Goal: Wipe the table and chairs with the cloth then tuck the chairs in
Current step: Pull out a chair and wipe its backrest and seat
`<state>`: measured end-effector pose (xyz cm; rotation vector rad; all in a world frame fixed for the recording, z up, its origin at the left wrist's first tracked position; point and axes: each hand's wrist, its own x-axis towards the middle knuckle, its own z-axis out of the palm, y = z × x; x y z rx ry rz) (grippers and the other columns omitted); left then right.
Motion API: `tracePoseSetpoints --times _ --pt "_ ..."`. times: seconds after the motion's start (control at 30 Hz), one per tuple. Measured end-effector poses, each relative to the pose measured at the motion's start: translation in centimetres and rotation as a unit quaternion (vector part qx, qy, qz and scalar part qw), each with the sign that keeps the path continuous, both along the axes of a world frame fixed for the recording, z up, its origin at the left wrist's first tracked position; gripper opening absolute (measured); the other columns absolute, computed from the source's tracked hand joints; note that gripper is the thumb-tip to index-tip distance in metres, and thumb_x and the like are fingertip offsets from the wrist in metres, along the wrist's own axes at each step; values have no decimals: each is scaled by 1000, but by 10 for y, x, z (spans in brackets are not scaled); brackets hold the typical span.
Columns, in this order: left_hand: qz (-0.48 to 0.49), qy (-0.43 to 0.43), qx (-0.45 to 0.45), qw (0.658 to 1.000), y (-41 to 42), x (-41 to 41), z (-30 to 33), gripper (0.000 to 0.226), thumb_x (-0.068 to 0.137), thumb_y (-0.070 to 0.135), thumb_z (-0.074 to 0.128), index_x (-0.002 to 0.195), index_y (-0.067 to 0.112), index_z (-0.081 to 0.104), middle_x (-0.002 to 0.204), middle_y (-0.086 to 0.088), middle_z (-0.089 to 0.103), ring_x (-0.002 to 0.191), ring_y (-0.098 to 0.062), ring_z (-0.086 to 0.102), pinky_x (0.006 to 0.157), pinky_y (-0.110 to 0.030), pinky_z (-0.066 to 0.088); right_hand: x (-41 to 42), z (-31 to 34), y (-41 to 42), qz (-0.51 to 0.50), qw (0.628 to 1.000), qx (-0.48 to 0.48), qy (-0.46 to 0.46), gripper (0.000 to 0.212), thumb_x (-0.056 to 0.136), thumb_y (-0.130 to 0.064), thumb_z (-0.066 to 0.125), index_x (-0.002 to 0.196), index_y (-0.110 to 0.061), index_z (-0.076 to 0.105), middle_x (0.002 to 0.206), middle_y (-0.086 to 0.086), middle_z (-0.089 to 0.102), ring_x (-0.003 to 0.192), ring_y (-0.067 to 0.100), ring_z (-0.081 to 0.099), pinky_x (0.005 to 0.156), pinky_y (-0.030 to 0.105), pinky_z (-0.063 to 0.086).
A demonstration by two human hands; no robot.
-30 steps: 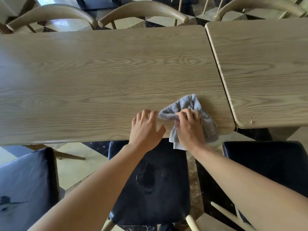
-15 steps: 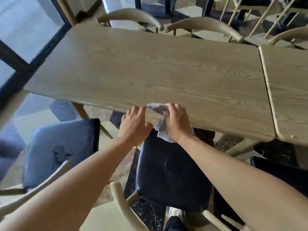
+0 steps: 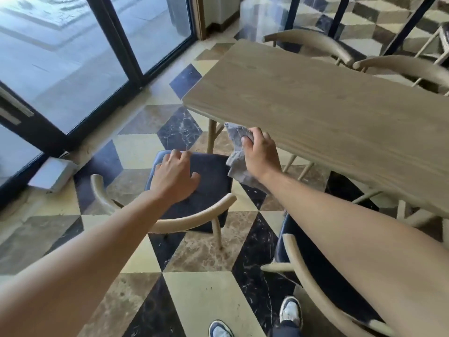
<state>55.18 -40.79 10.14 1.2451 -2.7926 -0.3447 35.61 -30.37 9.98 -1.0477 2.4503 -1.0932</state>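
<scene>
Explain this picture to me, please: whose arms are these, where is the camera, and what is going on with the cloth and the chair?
There is no machine here. A person wears one wide-angle camera on the head, looking forward and down, so you see their own two bare arms and, at the bottom, their shoes. The right hand grips a grey cloth beside the near edge of the long wooden table; the cloth hangs off the table, not on its top. The left hand, fingers relaxed and holding nothing, reaches over the dark seat of a chair that stands pulled out from the table on the patterned tiled floor. More chairs stand on the table's far side. Nothing that I can see lies on the tabletop.
</scene>
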Motion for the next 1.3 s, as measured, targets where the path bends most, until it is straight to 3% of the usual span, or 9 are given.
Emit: tracePoseSetpoints --times 0.33,0.47,0.6,0.7,0.83,1.03,1.3 --pt "52 -27 76 995 -68 58 -38 58 89 35 55 141 14 42 136 -16 49 122 -37 46 95 -51 43 56 -48 -84 27 995 58 -70 28 104 -29 45 116 -8 60 116 23 61 105 38 58 84 39 43" --pt "56 -35 89 994 -107 64 -63 52 89 34 56 137 17 48 135 -13 52 121 -34 50 97 -49 44 54 -79 -115 82 986 78 -123 17 103 -30 45 94 -19 54 94 6 63 91 31 58 70 32 32" --pt "94 -89 107 986 -159 83 -87 49 87 34 55 133 17 52 131 -15 55 119 -36 51 96 -50 44 47 -113 -124 204 963 108 -136 16 103 -35 45 103 -28 59 92 -9 65 84 13 59 72 32 38" --pt "93 -136 131 978 -181 76 -98 50 85 32 55 132 14 52 129 -17 55 119 -39 50 96 -51 45 48 -131 -140 236 949 140 -155 14 104 -33 45 100 -33 58 89 -14 63 84 3 59 69 26 41" --pt "36 -129 157 978 -187 35 -108 50 87 32 54 133 13 49 127 -16 53 117 -38 49 94 -50 45 58 -143 -177 214 951 142 -171 18 105 -30 45 106 -21 60 99 -2 65 92 18 59 76 31 40" --pt "6 -122 186 975 -196 6 -125 49 90 32 54 135 14 45 131 -11 51 120 -33 48 91 -47 43 70 -165 -206 173 955 160 -180 17 107 -33 41 109 -26 56 102 -4 63 92 13 58 64 18 37" --pt "-31 -106 204 973 -220 43 -159 54 90 31 53 141 15 42 131 -13 51 119 -35 48 92 -49 43 78 -201 -197 86 957 229 -158 22 104 -34 42 114 -23 57 108 1 62 97 21 58 76 33 42"
